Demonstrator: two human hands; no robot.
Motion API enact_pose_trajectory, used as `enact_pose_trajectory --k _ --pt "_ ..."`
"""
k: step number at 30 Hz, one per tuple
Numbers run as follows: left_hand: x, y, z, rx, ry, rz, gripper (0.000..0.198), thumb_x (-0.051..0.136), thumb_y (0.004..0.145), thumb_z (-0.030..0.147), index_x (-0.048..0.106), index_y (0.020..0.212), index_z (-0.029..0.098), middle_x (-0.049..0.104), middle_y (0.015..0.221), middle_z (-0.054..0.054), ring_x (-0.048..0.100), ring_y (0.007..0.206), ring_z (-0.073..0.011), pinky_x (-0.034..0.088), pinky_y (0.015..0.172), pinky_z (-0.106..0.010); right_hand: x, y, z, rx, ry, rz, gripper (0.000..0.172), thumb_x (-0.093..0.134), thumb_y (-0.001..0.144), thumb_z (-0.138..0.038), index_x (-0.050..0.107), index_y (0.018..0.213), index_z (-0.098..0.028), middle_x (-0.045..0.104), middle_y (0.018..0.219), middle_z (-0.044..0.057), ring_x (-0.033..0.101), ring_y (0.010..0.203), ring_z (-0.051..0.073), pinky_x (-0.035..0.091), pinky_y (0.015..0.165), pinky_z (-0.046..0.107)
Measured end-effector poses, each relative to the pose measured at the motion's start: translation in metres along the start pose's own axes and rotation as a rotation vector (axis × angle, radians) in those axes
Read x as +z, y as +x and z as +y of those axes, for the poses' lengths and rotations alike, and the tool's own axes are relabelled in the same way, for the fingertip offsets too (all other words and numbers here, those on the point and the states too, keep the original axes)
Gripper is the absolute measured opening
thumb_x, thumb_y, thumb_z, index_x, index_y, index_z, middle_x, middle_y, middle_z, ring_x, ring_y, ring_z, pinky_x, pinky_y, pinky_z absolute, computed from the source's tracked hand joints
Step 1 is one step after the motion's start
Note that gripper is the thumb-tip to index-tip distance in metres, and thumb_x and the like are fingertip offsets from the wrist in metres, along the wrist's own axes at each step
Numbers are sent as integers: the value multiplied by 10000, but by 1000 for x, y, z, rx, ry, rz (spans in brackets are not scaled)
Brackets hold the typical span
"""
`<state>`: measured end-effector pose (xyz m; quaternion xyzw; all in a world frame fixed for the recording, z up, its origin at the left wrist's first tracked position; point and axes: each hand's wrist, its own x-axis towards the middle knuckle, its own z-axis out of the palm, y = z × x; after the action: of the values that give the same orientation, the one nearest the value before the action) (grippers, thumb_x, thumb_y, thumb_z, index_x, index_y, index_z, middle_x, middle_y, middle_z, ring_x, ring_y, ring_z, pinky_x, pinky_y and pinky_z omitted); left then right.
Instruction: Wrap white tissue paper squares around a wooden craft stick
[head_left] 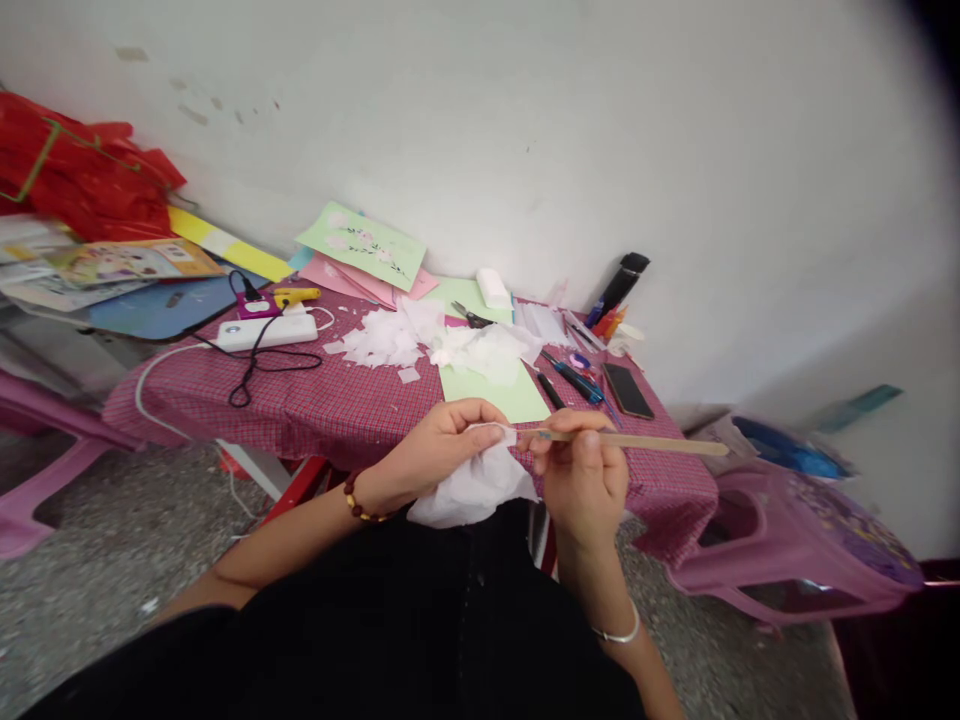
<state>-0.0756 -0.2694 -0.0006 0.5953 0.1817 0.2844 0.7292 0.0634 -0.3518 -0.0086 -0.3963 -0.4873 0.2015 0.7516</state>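
My left hand [439, 445] pinches the top edge of a crumpled white tissue paper [474, 487] that hangs down over my lap. My right hand [581, 470] is closed round a thin wooden stick [660, 443], which points to the right and meets the tissue at its left end. Both hands hover just in front of the low table with a red checked cloth [315, 400]. A bead bracelet sits on my left wrist, a thin silver bangle on my right.
On the table lie white tissue scraps [390, 340], a green sheet [502, 392], scissors [471, 318], pens [574, 378], a phone [628, 390], a power strip [262, 330] and coloured cards [364, 245]. A pink plastic stool [795, 545] stands at the right; red bags [82, 180] are piled at the left.
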Motion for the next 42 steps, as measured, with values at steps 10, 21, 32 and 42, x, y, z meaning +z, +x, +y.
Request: enact_pose_trajectory --k 10,21,32,42 --pt "1 1 1 -31 -69 29 217 644 774 347 593 772 136 523 599 45 412 474 -41 307 450 -158 0 -2 -1 4 -30 -1 191 446 937 -358 591 893 -241 589 659 -10 528 517 126 411 483 269" --pt "0 1 -2 -39 -103 6 272 668 766 393 607 785 128 583 661 18 454 507 -45 320 478 -167 -2 -3 7 47 -81 -29 212 448 927 -393 585 901 -233 589 656 1 550 543 139 406 472 264" --pt "0 1 -3 -37 -69 9 242 661 777 368 603 781 133 541 623 36 429 492 -40 305 468 -159 -2 -3 7 19 -128 -15 162 485 919 -345 594 884 -230 578 672 -6 534 526 124 396 473 253" --pt "1 0 -1 -47 -76 13 255 648 776 381 578 766 136 491 560 53 384 434 -32 281 421 -151 2 -3 -2 -70 -126 18 161 470 927 -281 607 870 -218 584 683 0 503 495 111 401 476 264"
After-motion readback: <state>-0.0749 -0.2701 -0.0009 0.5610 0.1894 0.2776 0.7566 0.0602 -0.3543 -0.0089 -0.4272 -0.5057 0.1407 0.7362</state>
